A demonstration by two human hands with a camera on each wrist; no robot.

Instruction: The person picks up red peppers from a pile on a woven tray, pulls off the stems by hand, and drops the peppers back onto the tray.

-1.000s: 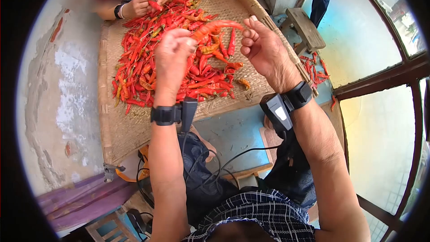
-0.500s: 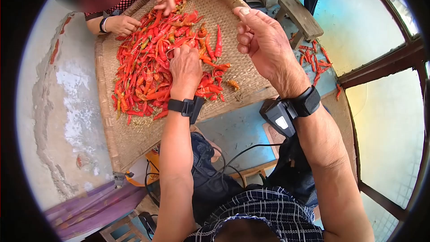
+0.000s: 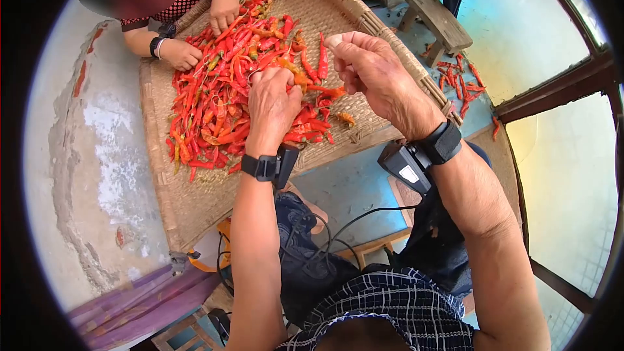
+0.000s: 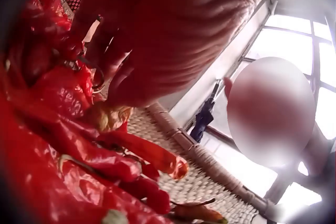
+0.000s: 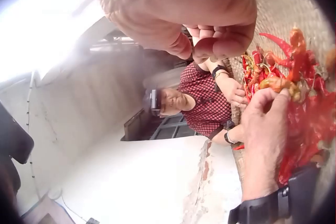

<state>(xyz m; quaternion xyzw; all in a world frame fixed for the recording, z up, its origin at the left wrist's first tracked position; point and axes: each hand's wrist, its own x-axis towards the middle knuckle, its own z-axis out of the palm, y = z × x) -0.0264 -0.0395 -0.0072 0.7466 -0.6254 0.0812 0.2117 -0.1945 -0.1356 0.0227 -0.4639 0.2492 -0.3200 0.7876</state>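
Observation:
Heaped red and orange chili peppers lie on a woven bamboo tray. My left hand reaches down into the near right part of the heap. Seen from the right wrist, its thumb and finger pinch an orange chili pepper. Seen from the left wrist, a yellowish pepper lies close under the fingers, and the palm hides much of the grip. My right hand is raised over the tray's right side, with fingers curled and thumb near the fingertips; nothing shows in it.
Across the tray, another person's hands touch the heap. A wooden bench stands beyond the tray's right rim, with loose peppers on the floor by it. A wall borders the left; a cable crosses my lap.
A second ago both my hands held a large orange-red pepper between them; my left hand has since gone down to the heap. My right hand has shifted slightly left and down since half a second ago.

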